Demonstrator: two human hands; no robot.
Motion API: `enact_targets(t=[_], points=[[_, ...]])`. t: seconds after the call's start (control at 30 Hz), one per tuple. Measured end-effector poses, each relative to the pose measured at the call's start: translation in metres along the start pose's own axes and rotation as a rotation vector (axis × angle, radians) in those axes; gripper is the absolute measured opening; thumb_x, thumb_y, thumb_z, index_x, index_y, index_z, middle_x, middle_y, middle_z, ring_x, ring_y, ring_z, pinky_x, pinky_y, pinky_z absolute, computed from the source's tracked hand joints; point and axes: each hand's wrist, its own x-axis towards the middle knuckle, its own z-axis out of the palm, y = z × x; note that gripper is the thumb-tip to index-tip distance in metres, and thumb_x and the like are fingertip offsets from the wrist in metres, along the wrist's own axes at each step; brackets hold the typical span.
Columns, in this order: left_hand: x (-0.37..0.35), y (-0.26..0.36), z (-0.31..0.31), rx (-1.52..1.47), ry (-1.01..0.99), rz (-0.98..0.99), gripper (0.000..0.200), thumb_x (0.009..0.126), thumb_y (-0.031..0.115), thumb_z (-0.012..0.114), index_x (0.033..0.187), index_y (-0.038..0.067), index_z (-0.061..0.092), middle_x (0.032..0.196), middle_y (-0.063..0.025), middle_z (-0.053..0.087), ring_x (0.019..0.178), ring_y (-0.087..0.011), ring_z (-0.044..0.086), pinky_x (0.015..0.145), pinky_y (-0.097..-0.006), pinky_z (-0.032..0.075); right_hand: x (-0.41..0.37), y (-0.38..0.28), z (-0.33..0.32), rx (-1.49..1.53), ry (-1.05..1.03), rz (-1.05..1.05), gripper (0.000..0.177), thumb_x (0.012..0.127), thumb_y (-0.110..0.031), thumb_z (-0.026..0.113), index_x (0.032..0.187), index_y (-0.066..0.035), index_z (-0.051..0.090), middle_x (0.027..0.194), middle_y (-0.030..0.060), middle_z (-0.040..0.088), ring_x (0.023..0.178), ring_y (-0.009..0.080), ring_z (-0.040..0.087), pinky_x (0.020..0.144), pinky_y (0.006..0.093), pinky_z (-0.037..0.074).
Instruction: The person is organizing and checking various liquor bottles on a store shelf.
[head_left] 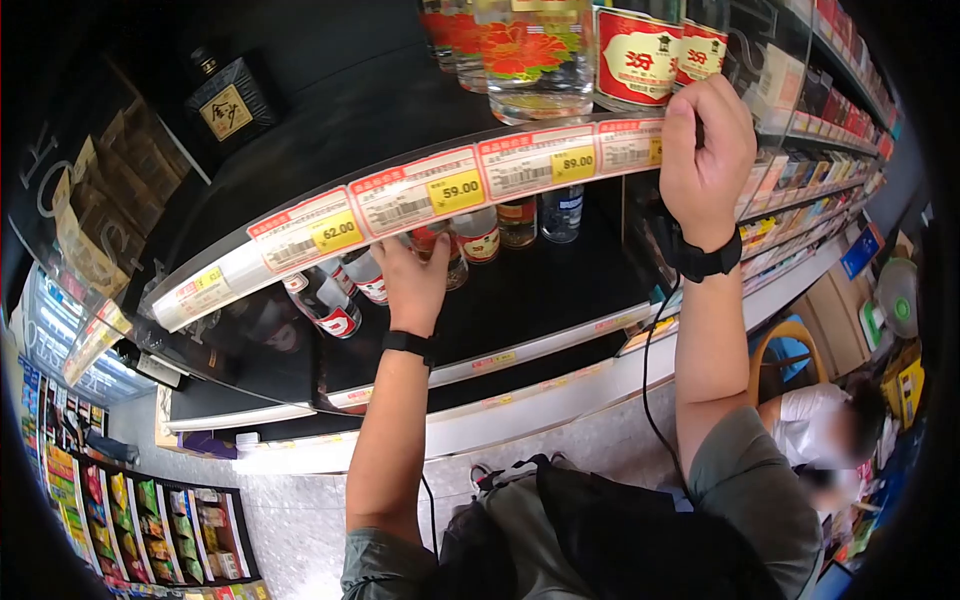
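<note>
My left hand [413, 283] reaches into the lower black shelf, its fingers wrapped around a small clear bottle with a red label [456, 262]; the fingertips are hidden behind the price strip. More small bottles [330, 305] stand to its left, and others [518, 222] to its right. My right hand [705, 150] is raised to the upper shelf, closed around the base of a dark bottle with a red and white label [703, 50]. A similar bottle [636, 55] and a clear bottle with a red flower [533, 55] stand beside it. Each wrist wears a black band.
A curved shelf edge with red and yellow price tags [455, 190] runs between my hands. A black bottle [228, 105] stands at upper left. Shelves of small boxes [800, 180] extend right. Another person [830, 430] crouches at lower right near a stool. Snack racks [150, 520] stand at lower left.
</note>
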Motion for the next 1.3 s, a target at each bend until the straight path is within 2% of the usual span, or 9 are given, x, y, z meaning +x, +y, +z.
enact_targets(t=[0.27,0.47,0.6,0.63,0.87,0.97,1.07,1.23,1.3], points=[[0.002,0.015,-0.009,-0.021,-0.127,-0.101,0.086,0.088,0.028,0.087,0.148,-0.011,0.04,0.138,-0.0325,0.054,0.132,-0.0446,0.053,0.109,-0.0469,0.047,0.0,0.003,0.001,-0.007,0.021,-0.043,0.019,0.097,-0.015,0.064,0.08,-0.006,0.059,0.074,0.0068,0.056,0.067,0.0279,0.056,0.065,0.038,0.04],[0.006,0.004,0.005,0.07,-0.03,-0.037,0.09,0.086,0.034,0.089,0.146,-0.013,0.041,0.133,-0.0348,0.056,0.127,-0.0482,0.054,0.105,-0.0482,0.05,-0.001,0.003,0.003,0.009,0.032,-0.04,0.018,0.096,-0.014,0.064,0.08,-0.006,0.06,0.074,0.0068,0.057,0.066,0.028,0.057,0.064,0.0382,0.04],[0.006,0.015,-0.002,0.126,-0.068,-0.14,0.087,0.087,0.043,0.086,0.141,-0.013,0.047,0.129,-0.0339,0.059,0.123,-0.0478,0.057,0.101,-0.0487,0.052,-0.004,0.002,0.001,0.007,-0.004,-0.022,0.02,0.102,-0.011,0.059,0.085,0.0,0.057,0.077,0.0095,0.054,0.07,0.0255,0.052,0.066,0.0346,0.041],[0.006,0.01,-0.001,0.142,-0.048,-0.073,0.082,0.086,0.044,0.086,0.136,-0.012,0.052,0.125,-0.0324,0.062,0.121,-0.0475,0.059,0.101,-0.0485,0.052,-0.004,0.002,0.001,0.003,-0.006,-0.02,0.02,0.102,-0.011,0.059,0.085,0.0,0.057,0.077,0.0095,0.054,0.069,0.0254,0.052,0.066,0.0347,0.041],[-0.001,0.022,-0.019,0.176,-0.092,-0.049,0.072,0.085,0.041,0.087,0.125,-0.009,0.055,0.123,-0.0323,0.066,0.118,-0.0479,0.064,0.098,-0.0483,0.054,-0.002,0.005,0.001,-0.006,0.001,-0.083,0.019,0.1,-0.011,0.059,0.084,-0.001,0.058,0.076,0.0102,0.053,0.069,0.0276,0.053,0.066,0.0357,0.041],[0.001,0.032,-0.027,0.028,-0.188,-0.16,0.078,0.084,0.033,0.09,0.134,-0.007,0.045,0.123,-0.031,0.071,0.117,-0.0427,0.071,0.096,-0.0448,0.056,0.001,0.001,0.001,-0.028,0.015,-0.039,0.016,0.093,-0.01,0.064,0.077,-0.008,0.059,0.071,0.0059,0.053,0.064,0.0275,0.054,0.063,0.0387,0.038],[0.002,0.03,-0.03,0.031,-0.237,-0.209,0.081,0.083,0.031,0.09,0.137,-0.007,0.044,0.125,-0.0308,0.071,0.118,-0.0415,0.071,0.097,-0.0442,0.056,0.002,-0.003,0.0,-0.043,0.016,-0.021,0.016,0.091,-0.009,0.064,0.077,-0.009,0.059,0.07,0.0056,0.052,0.064,0.0274,0.053,0.064,0.0392,0.037],[-0.011,0.039,-0.046,-0.076,-0.258,-0.149,0.084,0.081,0.028,0.091,0.144,-0.003,0.045,0.126,-0.0224,0.073,0.119,-0.035,0.072,0.1,-0.0414,0.055,0.001,-0.005,-0.002,-0.048,-0.015,0.017,0.015,0.091,-0.01,0.064,0.077,-0.008,0.058,0.072,0.0066,0.052,0.066,0.0282,0.053,0.065,0.0398,0.036],[-0.016,0.037,-0.053,-0.087,-0.29,-0.137,0.081,0.081,0.029,0.091,0.141,-0.004,0.047,0.124,-0.0235,0.073,0.117,-0.0372,0.072,0.098,-0.0426,0.056,0.001,-0.004,-0.002,-0.051,-0.008,0.007,0.016,0.091,-0.01,0.064,0.077,-0.008,0.058,0.072,0.0067,0.052,0.066,0.0283,0.053,0.065,0.0399,0.036]])
